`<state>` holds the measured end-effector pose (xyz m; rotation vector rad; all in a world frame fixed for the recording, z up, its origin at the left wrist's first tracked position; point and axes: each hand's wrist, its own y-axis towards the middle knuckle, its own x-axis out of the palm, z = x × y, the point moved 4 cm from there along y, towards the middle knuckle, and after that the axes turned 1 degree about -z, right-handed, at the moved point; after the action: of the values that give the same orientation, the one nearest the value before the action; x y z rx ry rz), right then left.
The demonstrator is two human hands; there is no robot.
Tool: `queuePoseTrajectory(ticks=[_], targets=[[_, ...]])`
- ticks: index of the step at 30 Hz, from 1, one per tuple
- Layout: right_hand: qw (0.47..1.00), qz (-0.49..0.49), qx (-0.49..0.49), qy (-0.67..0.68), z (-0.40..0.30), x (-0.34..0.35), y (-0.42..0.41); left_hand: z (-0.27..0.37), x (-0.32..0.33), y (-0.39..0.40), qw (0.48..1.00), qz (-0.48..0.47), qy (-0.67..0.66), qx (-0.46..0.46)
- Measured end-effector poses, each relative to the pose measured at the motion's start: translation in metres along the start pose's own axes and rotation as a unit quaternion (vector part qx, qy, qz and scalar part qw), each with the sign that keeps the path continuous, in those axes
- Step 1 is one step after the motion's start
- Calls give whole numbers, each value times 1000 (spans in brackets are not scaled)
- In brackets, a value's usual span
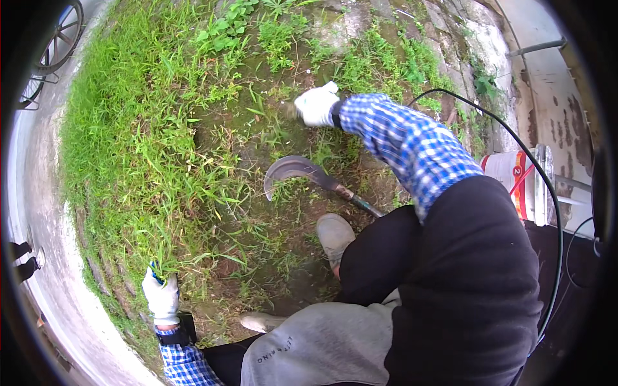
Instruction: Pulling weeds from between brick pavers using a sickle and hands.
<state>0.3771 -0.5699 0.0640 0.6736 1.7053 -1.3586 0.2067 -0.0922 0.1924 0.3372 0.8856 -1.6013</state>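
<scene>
My left hand (161, 295), in a white glove with a blue palm, is at the lower left, closed around some green grass blades (166, 273). My right hand (316, 105), also white-gloved, is at upper centre over a patch of low weeds and bare soil. Its fingers curl and face away from me, with a brownish blur at their tips, so what they hold cannot be made out. Between my hands a sickle (301, 167) with a curved metal blade lies on the ground. Its worn handle (359, 201) points towards my knee.
Thick grass (130, 125) covers the left side, bordered by a pale concrete path (46, 169). My shoe (334, 236) is close to the sickle handle. A white and red bucket (512, 181) stands at right near a black cable (512, 130). A bicycle wheel (63, 38) and another person's feet (36, 260) appear at far left.
</scene>
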Motion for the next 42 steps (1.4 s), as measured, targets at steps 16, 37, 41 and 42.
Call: queuePoseTrajectory(ticks=[16,37,41,42], targets=[[935,119,25,334,-49,-31,51,1,-15,-15,999,20,15,-29],[868,140,-476,-20,-144,13,85,42,-26,-104,991,33,98,-88],[863,195,-454,106,-158,20,87,42,-24,-108,988,36,127,-75],[883,178,-418,117,-160,23,88,40,-24,-109,987,47,126,-91]])
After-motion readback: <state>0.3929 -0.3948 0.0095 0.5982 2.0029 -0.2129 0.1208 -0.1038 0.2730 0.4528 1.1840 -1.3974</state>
